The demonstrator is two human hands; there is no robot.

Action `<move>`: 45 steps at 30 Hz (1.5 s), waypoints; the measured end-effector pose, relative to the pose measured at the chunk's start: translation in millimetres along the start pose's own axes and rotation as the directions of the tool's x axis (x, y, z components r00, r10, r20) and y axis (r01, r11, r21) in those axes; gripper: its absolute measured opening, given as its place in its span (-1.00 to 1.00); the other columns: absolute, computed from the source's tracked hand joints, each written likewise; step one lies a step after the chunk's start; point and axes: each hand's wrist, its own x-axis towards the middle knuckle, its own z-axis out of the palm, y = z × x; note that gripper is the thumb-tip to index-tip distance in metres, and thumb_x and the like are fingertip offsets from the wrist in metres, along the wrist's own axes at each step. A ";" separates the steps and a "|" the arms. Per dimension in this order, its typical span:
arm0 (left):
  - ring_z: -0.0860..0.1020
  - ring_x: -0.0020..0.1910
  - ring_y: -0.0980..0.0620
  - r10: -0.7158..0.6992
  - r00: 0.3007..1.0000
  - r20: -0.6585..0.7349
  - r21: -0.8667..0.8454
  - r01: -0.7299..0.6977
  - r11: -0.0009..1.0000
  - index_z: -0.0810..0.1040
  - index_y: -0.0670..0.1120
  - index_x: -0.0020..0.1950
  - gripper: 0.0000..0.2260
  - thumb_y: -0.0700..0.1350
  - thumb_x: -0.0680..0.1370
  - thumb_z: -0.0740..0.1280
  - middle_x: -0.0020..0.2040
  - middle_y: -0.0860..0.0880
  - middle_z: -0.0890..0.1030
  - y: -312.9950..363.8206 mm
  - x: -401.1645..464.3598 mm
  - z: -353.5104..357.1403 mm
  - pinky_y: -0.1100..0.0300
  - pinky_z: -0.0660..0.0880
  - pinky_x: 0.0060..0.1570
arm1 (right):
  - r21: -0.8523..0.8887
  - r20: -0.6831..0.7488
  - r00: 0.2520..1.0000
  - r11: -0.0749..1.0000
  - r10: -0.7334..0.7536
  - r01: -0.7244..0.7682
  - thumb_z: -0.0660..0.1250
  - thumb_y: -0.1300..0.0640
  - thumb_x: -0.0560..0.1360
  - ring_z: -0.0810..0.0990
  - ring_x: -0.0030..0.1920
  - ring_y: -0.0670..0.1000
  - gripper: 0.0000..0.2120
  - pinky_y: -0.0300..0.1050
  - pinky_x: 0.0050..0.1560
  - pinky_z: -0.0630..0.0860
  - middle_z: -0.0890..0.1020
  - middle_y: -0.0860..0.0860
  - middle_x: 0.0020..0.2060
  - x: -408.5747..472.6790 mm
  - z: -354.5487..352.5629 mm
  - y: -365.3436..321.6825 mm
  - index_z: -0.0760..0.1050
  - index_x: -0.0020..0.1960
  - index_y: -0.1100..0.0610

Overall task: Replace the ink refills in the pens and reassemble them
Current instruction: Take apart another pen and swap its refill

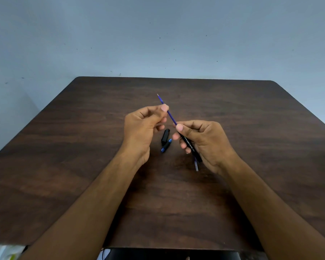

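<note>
My right hand grips a black pen barrel with white lettering, held slantwise above the table. A thin blue ink refill sticks out of the barrel's upper end toward the far left, its tip pointing away. My left hand pinches that refill between thumb and forefinger near its upper part. Below the right hand a second, pale blue refill shows beside the barrel's lower end. On the table between the hands lie a black pen piece and a black-and-blue pen piece.
The dark wooden table stretches around the hands, backed by a grey-blue wall. Its near edge runs just below my forearms, with dark objects under it.
</note>
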 end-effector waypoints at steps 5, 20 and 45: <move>0.67 -0.16 0.02 0.075 0.989 -0.127 -0.134 -0.092 0.987 0.68 -0.15 -0.07 -0.91 -0.13 0.52 0.46 -0.19 -0.03 0.71 8.3 5.9 -5.1 0.18 0.59 -0.19 | -0.058 -0.006 1.000 0.998 0.000 0.000 0.48 0.11 0.48 0.55 -0.39 -0.01 -0.80 -0.21 -0.44 0.48 0.73 0.18 -0.21 -0.3 -2.6 -0.4 0.70 0.01 0.23; 0.57 -0.49 0.20 0.030 0.989 -0.143 0.595 0.061 0.801 0.69 -0.10 -0.25 -0.88 -0.09 0.40 0.56 -0.35 -0.01 0.71 42.5 23.1 -56.2 0.31 0.53 -0.43 | 0.023 -0.018 0.998 0.998 0.060 -0.060 0.40 0.24 0.54 0.55 -0.35 0.03 -0.87 -0.17 -0.38 0.49 0.71 0.20 -0.20 -3.7 4.6 -5.0 0.71 -0.01 0.28; 0.53 -0.50 0.10 -0.259 0.893 -0.367 0.853 0.435 0.290 0.66 -0.14 -0.30 -0.77 -0.02 0.39 0.58 -0.62 0.03 0.55 29.6 36.5 -76.3 0.23 0.53 -0.30 | 0.063 -0.034 0.999 0.998 0.025 -0.023 0.52 0.21 0.33 0.74 -0.16 0.11 -0.75 -0.20 -0.29 0.60 0.74 0.25 -0.14 -5.1 5.4 -10.5 0.69 -0.03 0.30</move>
